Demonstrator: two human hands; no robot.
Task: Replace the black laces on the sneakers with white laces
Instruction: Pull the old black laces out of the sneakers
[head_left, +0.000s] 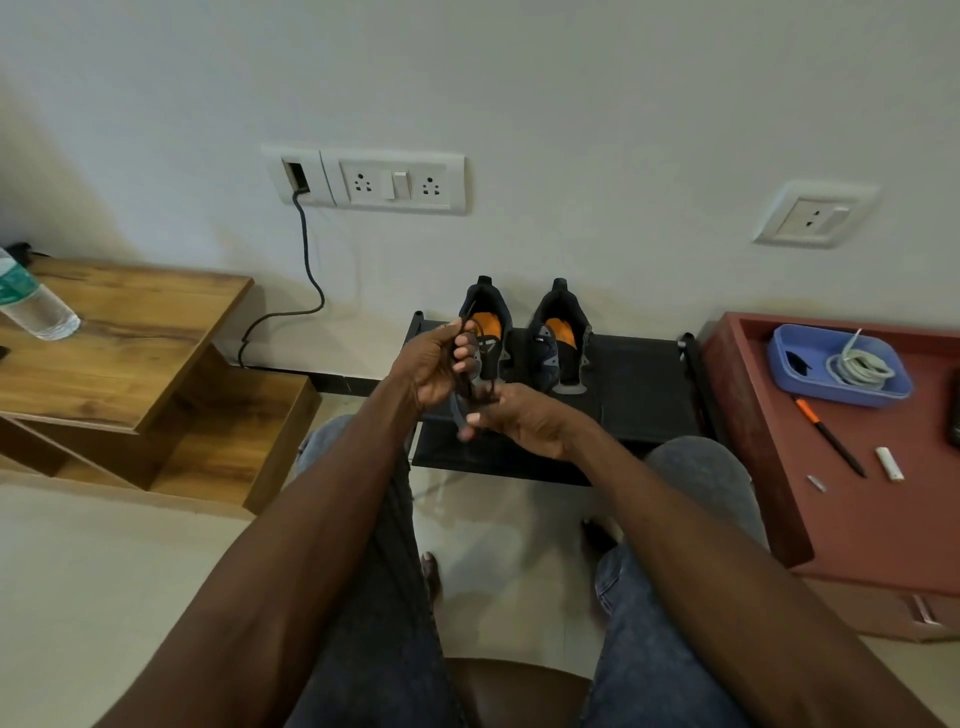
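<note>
A person sits and looks down at both arms held out over knees in blue jeans. The left hand (434, 364) is up a bit higher, with its fingers curled round a bunch of thin black shoe laces (470, 387). The right hand (519, 418) is just below it and pinches the lower part of the same black laces between thumb and fingers. The two hands are very close, with the laces hanging between them.

Behind the hands stands a low black shoe rack (639, 395) against the white wall. On it sit two dark sneakers with orange insides. The left sneaker (488, 322) is partly hidden by the left hand. The right sneaker (563, 338) is just beside it, heel toward the wall. No laces can be seen on either shoe.

To the right is a red-brown wooden cabinet (857, 519). On its top sits a blue plastic tray (779, 358), and in it lies a coil of white cord (860, 366); I cannot tell if these are the white laces. Near the tray lies a black pen with an orange end (831, 436), and beside that a small white stick-shaped thing (889, 463).

To the left is a brown wooden step table (130, 332) with a clear plastic water bottle (31, 304) on top. On the wall is a white plug board (374, 179), and a dark cable (306, 260) hangs down from it.
</note>
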